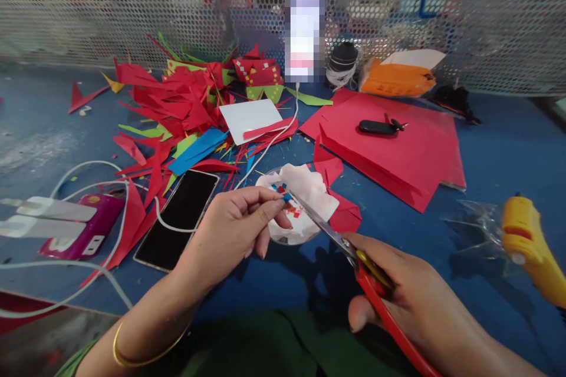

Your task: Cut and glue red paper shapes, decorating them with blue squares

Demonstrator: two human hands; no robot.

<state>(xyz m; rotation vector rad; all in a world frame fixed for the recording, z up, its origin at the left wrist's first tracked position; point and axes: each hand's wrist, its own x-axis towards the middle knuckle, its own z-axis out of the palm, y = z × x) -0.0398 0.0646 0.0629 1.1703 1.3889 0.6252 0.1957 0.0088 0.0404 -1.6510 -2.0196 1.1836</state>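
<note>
My left hand (239,221) pinches a small blue piece (287,196) between thumb and index finger, over a round dish lined with white paper (325,203). Small red, orange and blue bits (292,210) lie in that dish. My right hand (402,288) is wrapped round the red handle of a pair of scissors (338,238). The blades point up and left across the dish, with their tips close to the blue piece. Whether the blades touch it cannot be made out.
Red and green paper scraps (177,97) pile up at the back left. A black phone (177,218), a purple power bank (106,221) and white cables lie left. Red sheets (398,153) lie back right, a yellow glue gun (530,247) far right. An upright phone (304,38) leans at the back.
</note>
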